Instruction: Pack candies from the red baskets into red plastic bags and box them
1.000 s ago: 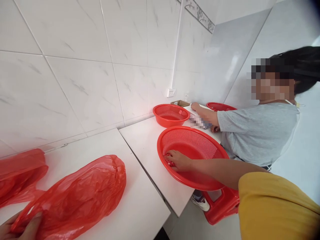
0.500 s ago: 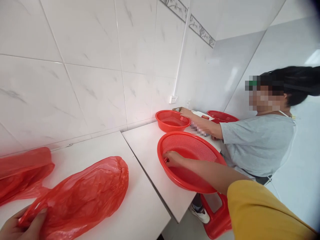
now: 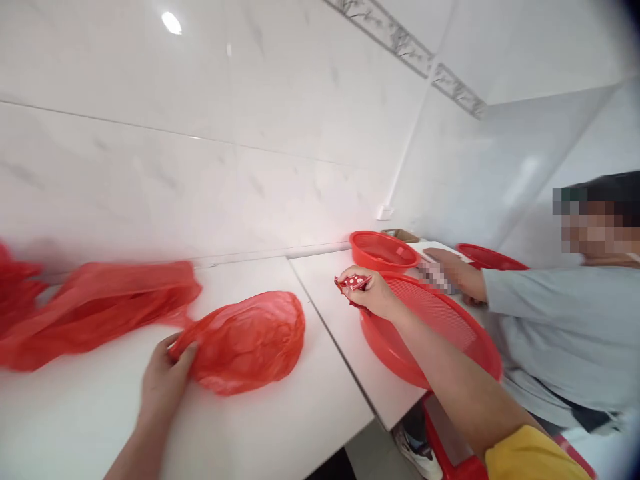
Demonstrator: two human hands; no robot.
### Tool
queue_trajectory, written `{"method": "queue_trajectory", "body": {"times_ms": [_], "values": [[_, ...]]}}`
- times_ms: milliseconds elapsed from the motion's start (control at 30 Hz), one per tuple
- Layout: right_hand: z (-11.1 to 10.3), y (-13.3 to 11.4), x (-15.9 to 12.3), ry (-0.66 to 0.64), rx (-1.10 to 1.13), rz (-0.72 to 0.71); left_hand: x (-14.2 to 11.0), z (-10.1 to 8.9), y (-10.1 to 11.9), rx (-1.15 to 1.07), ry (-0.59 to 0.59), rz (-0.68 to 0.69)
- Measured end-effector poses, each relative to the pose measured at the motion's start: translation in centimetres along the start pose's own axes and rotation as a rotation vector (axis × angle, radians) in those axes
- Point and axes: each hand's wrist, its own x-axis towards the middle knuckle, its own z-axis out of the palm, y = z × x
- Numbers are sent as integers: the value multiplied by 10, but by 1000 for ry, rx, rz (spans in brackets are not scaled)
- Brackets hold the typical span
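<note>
My left hand (image 3: 170, 373) pinches the gathered end of a red plastic bag (image 3: 250, 343), which lies spread on the white table. My right hand (image 3: 373, 293) is closed on a small red packet with white dots (image 3: 356, 283), raised over the near left rim of a large red plastic basket (image 3: 435, 320). The packet sticks out past my fingertips; its other side is hidden by the hand. Inside the large basket, the part in view shows only perforated red wall, and my forearm crosses in front of it.
More red plastic bags (image 3: 115, 300) lie at the left. A smaller red basket (image 3: 383, 250) stands by the wall, another red basket (image 3: 493, 257) farther right. A co-worker in a grey shirt (image 3: 565, 333) reaches over the table. A gap (image 3: 350, 367) separates the two tables. Below is a red stool (image 3: 450, 447).
My right hand has come up out of the large basket with the red packet. The view has swung right to left across the scene, so things sit farther right. The co-worker's hand has left the smaller basket.
</note>
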Motion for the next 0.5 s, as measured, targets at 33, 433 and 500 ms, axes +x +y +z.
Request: {"method": "queue_trajectory", "body": {"times_ms": [33,433,500], "values": [[20,-11,2,-46,19,-68,-3,0,3,-42,-26,5],[203,-11,35,-447,-325,-272,-4,3,-13,-328,-121,-6],[193,-3,22,-315,-284,-267,-3,3,-14,-322,-129,-14]]}}
